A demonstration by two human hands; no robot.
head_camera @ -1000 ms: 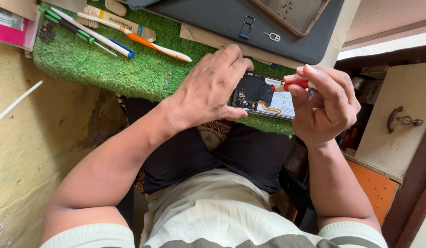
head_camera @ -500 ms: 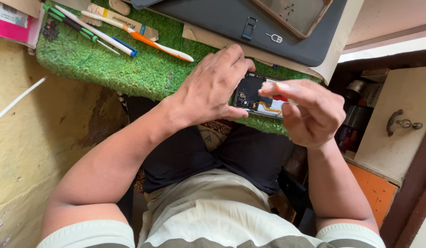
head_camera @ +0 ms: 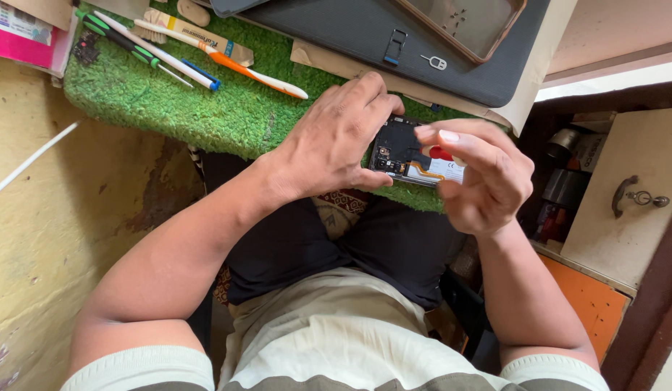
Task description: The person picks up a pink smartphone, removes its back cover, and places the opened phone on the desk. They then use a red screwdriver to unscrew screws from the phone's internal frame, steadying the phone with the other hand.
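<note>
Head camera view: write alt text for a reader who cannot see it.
A person's left hand and right hand hold an opened phone, its back cover off and inner parts showing, at the edge of a green turf mat. Screwdrivers and an orange-tipped tool lie on the mat, beside a dark case.

I see an opened phone (head_camera: 412, 156) with its back cover off, lying flat on the near right edge of the green turf mat. Its dark inner board with small components shows at the left end, while a white battery with a red mark and an orange flex strip shows toward the right. Its left part and far right end are hidden.
</note>
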